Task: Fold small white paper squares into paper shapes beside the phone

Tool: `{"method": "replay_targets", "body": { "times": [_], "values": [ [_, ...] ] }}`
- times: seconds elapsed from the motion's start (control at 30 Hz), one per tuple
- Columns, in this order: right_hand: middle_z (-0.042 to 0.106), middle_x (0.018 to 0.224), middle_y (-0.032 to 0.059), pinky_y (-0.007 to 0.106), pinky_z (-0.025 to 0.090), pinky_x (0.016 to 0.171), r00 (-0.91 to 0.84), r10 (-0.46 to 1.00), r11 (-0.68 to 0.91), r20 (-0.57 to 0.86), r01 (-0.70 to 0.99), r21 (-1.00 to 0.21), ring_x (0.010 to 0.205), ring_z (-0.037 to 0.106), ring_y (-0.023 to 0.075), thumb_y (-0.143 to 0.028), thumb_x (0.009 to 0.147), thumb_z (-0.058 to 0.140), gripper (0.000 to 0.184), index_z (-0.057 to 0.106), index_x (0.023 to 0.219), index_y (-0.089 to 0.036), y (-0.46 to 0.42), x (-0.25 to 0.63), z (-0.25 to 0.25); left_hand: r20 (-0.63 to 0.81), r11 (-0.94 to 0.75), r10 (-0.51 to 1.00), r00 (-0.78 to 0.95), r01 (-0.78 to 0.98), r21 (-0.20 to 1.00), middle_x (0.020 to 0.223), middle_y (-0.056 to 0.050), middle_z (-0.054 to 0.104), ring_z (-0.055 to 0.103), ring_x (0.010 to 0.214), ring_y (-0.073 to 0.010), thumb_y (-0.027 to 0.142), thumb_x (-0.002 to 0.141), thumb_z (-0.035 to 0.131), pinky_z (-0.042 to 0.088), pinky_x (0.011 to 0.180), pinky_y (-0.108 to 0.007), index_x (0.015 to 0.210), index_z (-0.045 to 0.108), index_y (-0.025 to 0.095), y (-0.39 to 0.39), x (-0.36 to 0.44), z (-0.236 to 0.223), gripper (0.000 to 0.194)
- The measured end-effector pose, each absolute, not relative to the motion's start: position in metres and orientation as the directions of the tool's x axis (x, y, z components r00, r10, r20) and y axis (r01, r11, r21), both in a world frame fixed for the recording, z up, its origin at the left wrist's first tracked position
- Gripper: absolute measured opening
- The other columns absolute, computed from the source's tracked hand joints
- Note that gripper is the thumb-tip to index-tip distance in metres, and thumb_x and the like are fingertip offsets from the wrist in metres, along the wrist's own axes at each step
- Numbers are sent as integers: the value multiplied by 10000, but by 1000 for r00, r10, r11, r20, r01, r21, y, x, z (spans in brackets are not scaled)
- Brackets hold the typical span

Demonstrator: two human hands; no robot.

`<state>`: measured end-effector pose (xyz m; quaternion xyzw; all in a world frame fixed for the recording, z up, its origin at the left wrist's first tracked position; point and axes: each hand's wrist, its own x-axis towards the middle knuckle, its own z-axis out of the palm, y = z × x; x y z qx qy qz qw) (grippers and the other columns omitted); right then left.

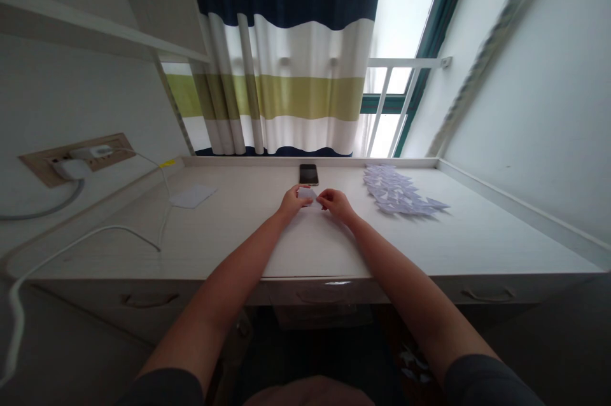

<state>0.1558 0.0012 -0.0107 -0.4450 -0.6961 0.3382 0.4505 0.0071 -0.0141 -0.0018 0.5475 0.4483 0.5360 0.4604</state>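
Observation:
A small piece of white paper (307,193) is held just above the middle of the desk. My left hand (292,200) grips its left side, thumb in front and fingers behind. With fingertips pinched together, my right hand (335,202) holds the paper's right corner. Whether the paper has folds in it is too small to tell. A dark phone (308,174) lies flat just beyond my hands. To the right of my right hand spreads a pile of pointed folded paper pieces (401,191).
White sheets of paper (193,196) lie on the left of the white desk (200,253). A white cable (119,228) crosses the desk's left part. Chargers (74,168) sit in a wall socket at left. A raised edge runs along the back, below a striped curtain (305,94).

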Motion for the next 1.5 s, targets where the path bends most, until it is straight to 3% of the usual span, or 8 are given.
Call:
{"method": "replay_targets", "body": {
  "times": [0.2,0.47,0.63,0.8,0.93,1.17,1.37,1.5],
  "values": [
    [573,577,-3,238,386,524,-162,911,411,380,266,-872,526,479,106,-335,635,576,170,593,654,-168,2,157,-9,250,-262,964,91,164,951,647,24,566,538,617,-105,90,530,658,459,584,-225,840,570,144,-18,11,0,328],
    [523,526,-22,233,358,520,-129,937,346,324,237,-908,513,447,99,-326,606,570,165,558,584,-163,1,159,-7,252,-269,961,116,160,950,588,20,543,528,534,-101,252,675,591,438,486,-206,846,548,144,-21,13,0,206],
    [515,505,-27,225,343,485,-145,949,302,280,165,-939,481,427,89,-311,592,572,154,555,572,-160,-1,156,-4,361,-356,932,24,242,903,540,35,538,501,488,-87,249,661,595,379,436,-169,715,513,157,-19,14,-2,135],
    [503,489,-29,226,345,473,-145,960,252,239,82,-964,471,423,85,-313,580,583,160,559,574,-155,-5,156,-1,398,-400,915,61,246,883,494,55,517,472,447,-79,287,669,582,359,451,-176,736,513,170,-18,13,-4,151],
    [477,465,-40,226,341,467,-137,965,233,224,51,-971,455,406,79,-304,577,586,156,537,550,-159,-7,156,1,408,-420,908,98,195,886,573,23,581,524,528,-99,298,647,603,387,514,-197,702,524,161,-19,13,-3,167],
    [482,491,-44,224,339,485,-150,945,306,290,101,-947,479,417,82,-304,586,582,164,505,547,-166,-4,158,-4,271,-284,951,148,77,956,551,20,551,526,525,-103,362,645,612,413,518,-214,655,527,145,-21,12,1,234],
    [487,519,-42,226,322,499,-186,918,376,349,135,-917,498,399,85,-329,599,582,175,519,572,-168,-4,157,-3,100,-100,978,181,-8,995,646,-11,607,569,615,-125,295,535,730,452,544,-236,796,564,147,-20,10,0,343],
    [486,516,-44,226,315,505,-216,918,364,334,122,-923,501,394,83,-326,597,589,176,522,574,-165,-6,157,-1,47,-48,981,191,1,999,662,-22,605,565,631,-122,337,483,759,478,594,-266,739,614,115,-17,9,-2,368]
  ]
}}
